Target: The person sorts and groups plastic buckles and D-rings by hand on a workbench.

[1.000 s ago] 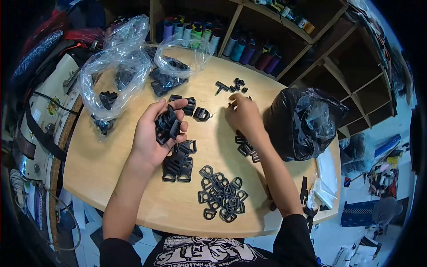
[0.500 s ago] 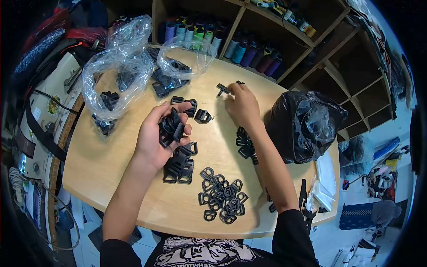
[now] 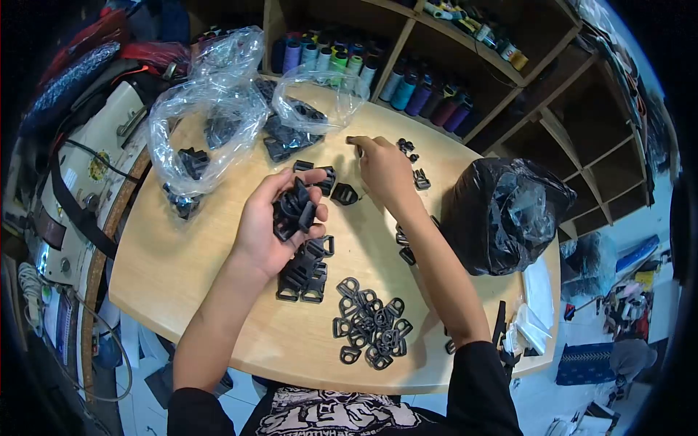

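Note:
Several black plastic buckle pieces (image 3: 294, 211) lie heaped in the palm of my left hand (image 3: 265, 229), its fingers curled around them. My right hand (image 3: 385, 171) is over the far middle of the table, fingers bent together, with a dark end of a black buckle piece (image 3: 352, 140) showing at the fingertips; most of it is hidden. Between the hands a single black buckle (image 3: 344, 193) rests on the wood. Below my left hand is a cluster of black side-release buckle parts (image 3: 302, 275). Nearer my body lies a pile of black ring-shaped buckles (image 3: 371, 323).
Clear plastic bags (image 3: 207, 123) with black parts stand at the far left. A full black plastic bag (image 3: 505, 218) sits on the right, beside my forearm. More small black parts (image 3: 408, 150) lie beyond my right hand. Thread spools (image 3: 418, 94) fill the shelf behind.
My right hand has shifted left across the table, uncovering small black parts to its right. My left hand still cradles its pieces. The whole view has shifted slightly.

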Demonstrator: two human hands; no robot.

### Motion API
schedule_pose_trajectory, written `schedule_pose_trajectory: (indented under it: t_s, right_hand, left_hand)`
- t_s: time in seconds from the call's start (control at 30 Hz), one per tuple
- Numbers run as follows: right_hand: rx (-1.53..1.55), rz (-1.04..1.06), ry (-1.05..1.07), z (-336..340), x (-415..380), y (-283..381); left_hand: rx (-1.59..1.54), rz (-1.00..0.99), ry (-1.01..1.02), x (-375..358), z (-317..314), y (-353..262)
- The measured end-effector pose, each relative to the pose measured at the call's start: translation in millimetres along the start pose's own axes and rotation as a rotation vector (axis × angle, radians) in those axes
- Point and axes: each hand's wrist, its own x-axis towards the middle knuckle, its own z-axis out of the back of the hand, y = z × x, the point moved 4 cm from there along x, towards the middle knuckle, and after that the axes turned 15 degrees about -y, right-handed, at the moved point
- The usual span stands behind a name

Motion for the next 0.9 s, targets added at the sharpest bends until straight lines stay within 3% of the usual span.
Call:
schedule_pose_trajectory:
  t_s: [0.13,0.27,0.33,0.4,0.63,0.77,0.87,0.9]
  right_hand:
    - [0.270,-0.038,-0.121,36.0,-8.5,27.1]
    - [1.488,-0.983,0.630,34.0,-50.0,70.5]
    - [1.690,-1.235,0.570,28.0,-65.3,83.1]
    - [1.884,-1.366,0.528,14.3,-77.2,89.5]
    - [1.789,-1.539,0.463,25.4,-82.0,91.4]
    - [1.902,-1.467,0.470,21.5,-90.2,89.3]
    - [1.770,-1.515,0.380,30.8,-89.1,86.5]
    - [1.694,-1.463,0.440,26.0,-92.7,74.4]
  left_hand:
    - [-0.054,-0.033,0.047,1.6,-0.4,1.8]
    - [-0.144,-0.090,0.123,1.3,-0.7,1.9]
    - [-0.147,-0.071,0.171,1.0,-0.7,4.6]
    - [0.056,-0.110,0.069,0.5,0.4,5.4]
    - [0.159,-0.069,0.003,-1.9,-0.8,5.6]
    - [0.131,-0.055,0.008,-3.4,-2.2,6.6]
    - [0.016,-0.047,0.010,-0.7,-0.5,2.8]
    - [0.024,-0.055,-0.037,-1.5,1.0,0.0]
